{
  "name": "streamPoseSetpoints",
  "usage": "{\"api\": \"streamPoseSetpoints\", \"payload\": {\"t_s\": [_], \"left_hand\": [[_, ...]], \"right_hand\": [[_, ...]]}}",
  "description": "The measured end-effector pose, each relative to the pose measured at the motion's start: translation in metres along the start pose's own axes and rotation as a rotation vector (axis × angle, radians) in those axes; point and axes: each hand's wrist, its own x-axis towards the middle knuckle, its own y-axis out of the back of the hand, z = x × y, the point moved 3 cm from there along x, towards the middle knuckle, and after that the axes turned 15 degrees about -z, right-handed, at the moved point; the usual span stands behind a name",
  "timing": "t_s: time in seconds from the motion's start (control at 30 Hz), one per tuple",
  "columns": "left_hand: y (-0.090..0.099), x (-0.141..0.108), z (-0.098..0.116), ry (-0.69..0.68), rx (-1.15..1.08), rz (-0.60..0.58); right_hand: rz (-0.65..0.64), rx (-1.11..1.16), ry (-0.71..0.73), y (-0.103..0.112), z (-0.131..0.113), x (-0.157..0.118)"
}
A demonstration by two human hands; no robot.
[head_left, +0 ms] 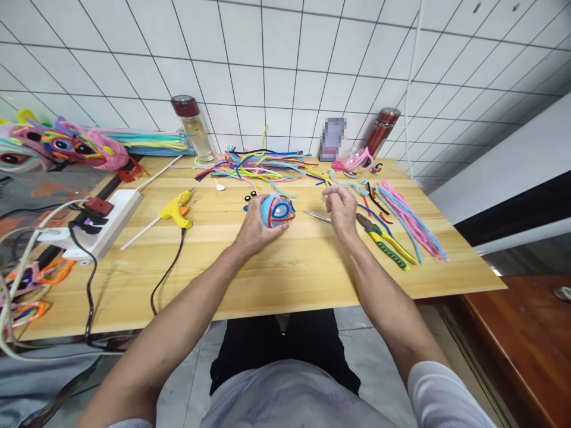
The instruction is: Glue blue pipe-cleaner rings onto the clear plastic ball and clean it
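My left hand [256,229] is wrapped around a rounded craft piece [266,209] of light blue pipe cleaner. The piece has red and dark blue outlines around a clear, shiny part, and my palm and fingers cover its left side. To the right, my right hand [341,209] is raised with its fingers curled in; whatever they may pinch is too small or hidden to make out. A slim silver pointed tool [316,216] lies beside that hand, its far end hidden. Just right of my wrist rest the pliers [386,241] with green and yellow handles.
Loose coloured pipe cleaners [263,163] are heaped at the back, and a pink and blue bundle [413,220] lies right. A yellow glue gun [176,211] and white power strip [109,226] sit left. Two bottles, one a glass bottle [195,134], stand by the tiled wall.
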Motion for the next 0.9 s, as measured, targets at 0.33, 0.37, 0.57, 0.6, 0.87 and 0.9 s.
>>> {"api": "streamPoseSetpoints", "payload": {"t_s": [0.33, 0.37, 0.57, 0.6, 0.87, 0.9], "left_hand": [[0.001, -0.001, 0.005, -0.077, -0.009, -0.089], [0.001, -0.001, 0.006, -0.09, -0.019, -0.102], [-0.005, 0.0, 0.005, -0.101, -0.048, -0.094], [-0.006, 0.0, 0.005, -0.087, -0.044, -0.085], [-0.001, 0.001, 0.008, -0.138, 0.019, -0.06], [-0.001, 0.001, 0.009, -0.144, 0.013, -0.075]], "right_hand": [[-0.235, -0.748, -0.405, 0.054, 0.016, 0.024], [-0.258, -0.758, -0.413, 0.051, 0.021, 0.024], [-0.382, -0.775, -0.381, 0.04, 0.036, 0.014], [-0.416, -0.76, -0.36, 0.038, 0.035, 0.011], [-0.596, -0.686, -0.26, 0.012, 0.026, -0.003], [-0.598, -0.678, -0.26, 0.011, 0.026, -0.003]]}}
